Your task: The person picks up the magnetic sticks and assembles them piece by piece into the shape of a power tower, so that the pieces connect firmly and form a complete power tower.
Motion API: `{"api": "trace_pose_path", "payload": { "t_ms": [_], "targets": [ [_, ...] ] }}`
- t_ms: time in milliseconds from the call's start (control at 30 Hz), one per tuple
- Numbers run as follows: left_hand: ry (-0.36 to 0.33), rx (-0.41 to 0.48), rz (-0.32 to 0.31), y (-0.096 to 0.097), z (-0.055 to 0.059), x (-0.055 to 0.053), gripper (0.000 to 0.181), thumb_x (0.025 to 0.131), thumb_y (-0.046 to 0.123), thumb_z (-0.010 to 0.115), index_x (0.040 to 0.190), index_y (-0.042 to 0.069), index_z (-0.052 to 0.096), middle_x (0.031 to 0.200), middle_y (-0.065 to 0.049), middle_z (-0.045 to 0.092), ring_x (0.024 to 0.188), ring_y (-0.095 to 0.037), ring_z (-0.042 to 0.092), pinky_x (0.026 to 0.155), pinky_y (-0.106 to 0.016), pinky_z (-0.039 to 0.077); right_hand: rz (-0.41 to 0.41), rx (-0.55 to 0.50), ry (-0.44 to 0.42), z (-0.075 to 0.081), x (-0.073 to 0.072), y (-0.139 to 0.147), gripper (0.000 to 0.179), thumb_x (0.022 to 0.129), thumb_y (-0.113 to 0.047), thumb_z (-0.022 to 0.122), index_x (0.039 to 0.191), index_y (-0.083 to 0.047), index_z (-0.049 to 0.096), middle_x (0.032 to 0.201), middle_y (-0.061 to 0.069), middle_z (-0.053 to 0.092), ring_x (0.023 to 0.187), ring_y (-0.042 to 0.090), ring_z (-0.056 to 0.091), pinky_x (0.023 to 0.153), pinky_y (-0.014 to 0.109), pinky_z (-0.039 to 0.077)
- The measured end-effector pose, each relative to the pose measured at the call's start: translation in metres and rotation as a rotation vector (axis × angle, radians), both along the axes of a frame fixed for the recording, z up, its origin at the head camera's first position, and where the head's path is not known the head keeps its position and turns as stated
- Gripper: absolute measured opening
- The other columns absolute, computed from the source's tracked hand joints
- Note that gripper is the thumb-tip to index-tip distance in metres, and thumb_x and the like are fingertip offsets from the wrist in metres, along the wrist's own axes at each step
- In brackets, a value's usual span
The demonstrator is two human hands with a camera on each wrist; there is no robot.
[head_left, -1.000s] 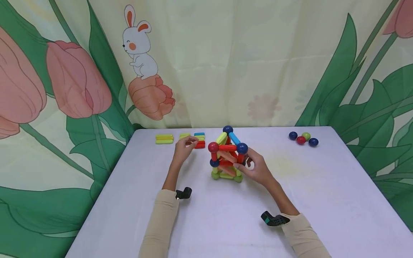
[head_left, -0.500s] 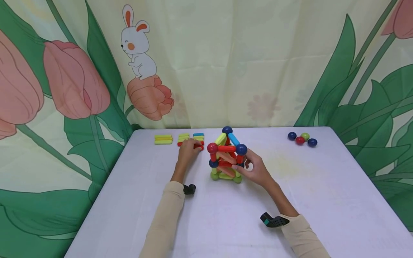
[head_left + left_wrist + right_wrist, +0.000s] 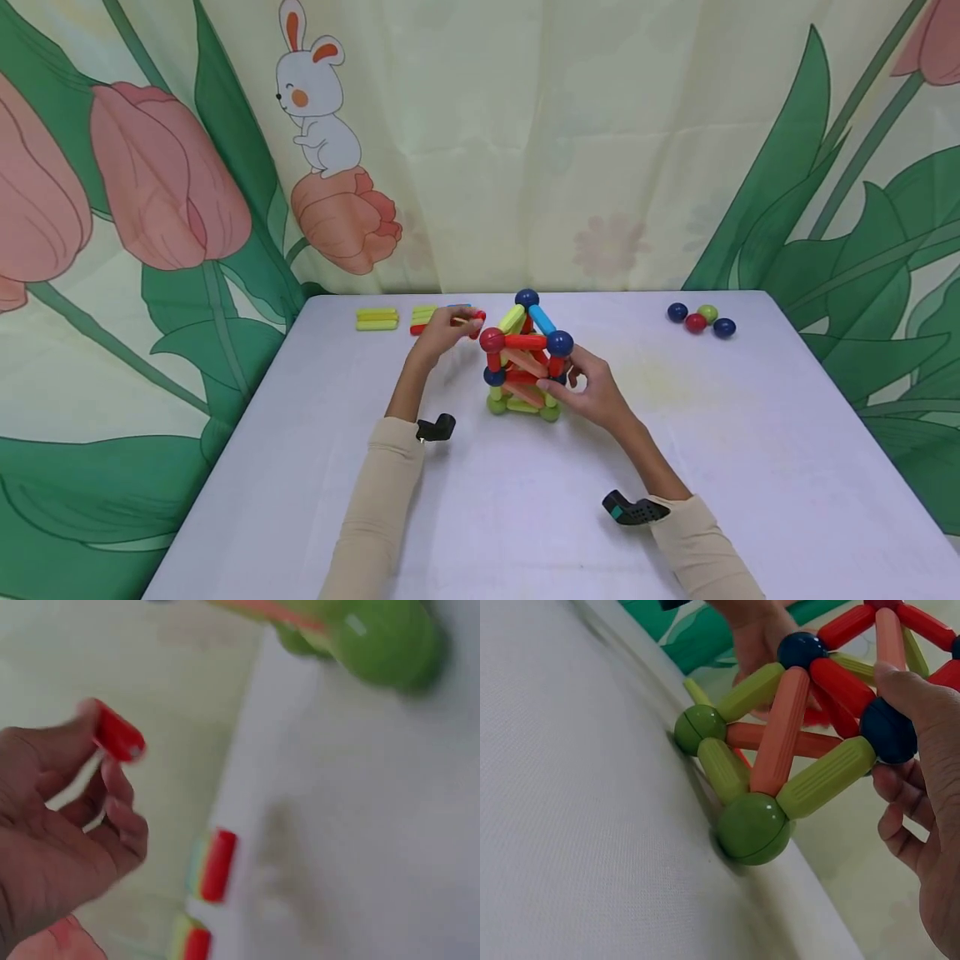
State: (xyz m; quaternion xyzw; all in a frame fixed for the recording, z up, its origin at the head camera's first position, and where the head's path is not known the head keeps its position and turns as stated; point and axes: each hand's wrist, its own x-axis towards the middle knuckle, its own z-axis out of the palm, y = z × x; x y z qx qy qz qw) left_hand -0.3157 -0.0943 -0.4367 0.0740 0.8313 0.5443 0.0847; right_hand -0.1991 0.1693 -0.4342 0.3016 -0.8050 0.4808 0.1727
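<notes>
In the head view my left hand (image 3: 441,333) is raised beside the back rows of rods and pinches a short red magnetic rod (image 3: 118,735) between thumb and fingertips. A magnetic ball-and-rod tower (image 3: 525,342) stands mid-table: green balls at the base, dark blue and red balls higher up, one dark blue ball on top. My right hand (image 3: 596,392) holds the tower's right side, its thumb and fingers about a dark blue ball (image 3: 889,731). Lower down, a green ball (image 3: 754,829) rests on the table, joined to yellow-green and salmon rods.
Two yellow-green rods (image 3: 377,325) lie at the back left of the white table (image 3: 510,517). Another row of rods (image 3: 422,315) lies near my left hand. Several loose balls (image 3: 695,323) sit at the back right. A printed curtain (image 3: 600,167) hangs behind the table.
My left hand went down to the rods at the back, took hold of a red one, and has lifted it right toward the tower. My right hand keeps its hold.
</notes>
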Motion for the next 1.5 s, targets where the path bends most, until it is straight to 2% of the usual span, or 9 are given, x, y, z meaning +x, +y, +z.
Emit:
{"api": "trace_pose_path", "payload": {
  "t_ms": [133, 267, 400, 533, 900, 1067, 1233, 1367, 1500],
  "targets": [
    [0.111, 0.241, -0.105, 0.015, 0.040, 0.009, 0.034, 0.096, 0.025, 0.062, 0.127, 0.010, 0.058, 0.119, -0.012, 0.062, 0.104, -0.023, 0.058, 0.086, -0.034, 0.052, -0.003, -0.004, 0.012, 0.002, 0.000, 0.001, 0.041, 0.076, 0.004, 0.078, 0.111, 0.007, 0.057, 0.079, 0.017, 0.058, 0.070, 0.038, 0.055, 0.055, 0.041, 0.049],
    [0.213, 0.346, -0.173, 0.030, 0.071, 0.017, 0.031, 0.097, 0.020, 0.061, 0.127, 0.011, 0.058, 0.115, -0.011, 0.064, 0.100, -0.021, 0.060, 0.083, -0.034, 0.053, 0.002, -0.004, 0.008, 0.001, 0.000, 0.001, 0.041, 0.077, 0.003, 0.078, 0.112, 0.007, 0.057, 0.079, 0.019, 0.058, 0.070, 0.039, 0.055, 0.055, 0.042, 0.049],
    [0.266, 0.357, -0.216, 0.043, 0.086, 0.021, 0.032, 0.097, 0.015, 0.060, 0.127, 0.008, 0.058, 0.115, -0.012, 0.065, 0.100, -0.020, 0.063, 0.086, -0.035, 0.054, 0.000, -0.001, 0.002, -0.002, 0.000, 0.002, 0.042, 0.077, 0.003, 0.078, 0.113, 0.008, 0.057, 0.079, 0.017, 0.058, 0.070, 0.037, 0.055, 0.055, 0.042, 0.049],
    [0.285, 0.319, -0.235, 0.052, 0.089, 0.020, 0.033, 0.096, 0.016, 0.061, 0.128, 0.008, 0.059, 0.117, -0.014, 0.066, 0.103, -0.021, 0.065, 0.091, -0.034, 0.054, -0.001, -0.010, -0.006, -0.004, 0.001, 0.002, 0.041, 0.077, 0.003, 0.078, 0.112, 0.007, 0.057, 0.079, 0.014, 0.058, 0.069, 0.035, 0.054, 0.056, 0.040, 0.049],
    [0.265, 0.301, -0.252, 0.051, 0.080, 0.012, 0.037, 0.098, 0.020, 0.060, 0.134, 0.015, 0.057, 0.124, -0.012, 0.065, 0.110, -0.022, 0.064, 0.097, -0.038, 0.053, -0.019, -0.015, -0.026, -0.004, 0.000, 0.001, 0.034, 0.078, 0.003, 0.077, 0.107, 0.005, 0.058, 0.080, 0.009, 0.060, 0.070, 0.036, 0.055, 0.057, 0.041, 0.049],
    [0.274, 0.339, -0.145, 0.034, 0.068, 0.003, 0.033, 0.099, 0.027, 0.057, 0.130, 0.014, 0.059, 0.118, -0.013, 0.067, 0.108, -0.020, 0.066, 0.094, -0.043, 0.053, -0.034, -0.011, -0.039, -0.003, -0.002, -0.001, 0.031, 0.078, 0.002, 0.077, 0.103, 0.003, 0.059, 0.079, 0.009, 0.059, 0.071, 0.034, 0.054, 0.058, 0.040, 0.049],
    [0.243, 0.231, 0.018, 0.008, 0.036, -0.011, 0.030, 0.098, 0.028, 0.060, 0.122, 0.010, 0.063, 0.115, -0.012, 0.066, 0.102, -0.023, 0.065, 0.082, -0.027, 0.053, -0.032, -0.010, -0.034, -0.003, -0.001, -0.001, 0.031, 0.078, 0.003, 0.077, 0.103, 0.003, 0.059, 0.078, 0.010, 0.059, 0.070, 0.032, 0.054, 0.057, 0.041, 0.049],
    [0.170, 0.030, 0.129, -0.011, 0.005, -0.019, 0.026, 0.097, 0.025, 0.061, 0.118, 0.010, 0.066, 0.115, -0.010, 0.066, 0.101, -0.029, 0.063, 0.077, -0.025, 0.051, -0.030, -0.008, -0.040, -0.002, 0.000, -0.001, 0.032, 0.078, 0.002, 0.077, 0.104, 0.004, 0.059, 0.079, 0.009, 0.059, 0.070, 0.031, 0.054, 0.058, 0.042, 0.050],
    [0.093, -0.165, 0.186, -0.022, -0.026, -0.026, 0.024, 0.096, 0.021, 0.063, 0.117, 0.010, 0.068, 0.116, -0.009, 0.067, 0.096, -0.027, 0.062, 0.075, -0.029, 0.053, -0.023, -0.014, -0.056, -0.001, 0.000, -0.001, 0.032, 0.079, 0.001, 0.076, 0.106, 0.005, 0.059, 0.079, 0.009, 0.059, 0.070, 0.029, 0.054, 0.058, 0.044, 0.050]
  ]
}}
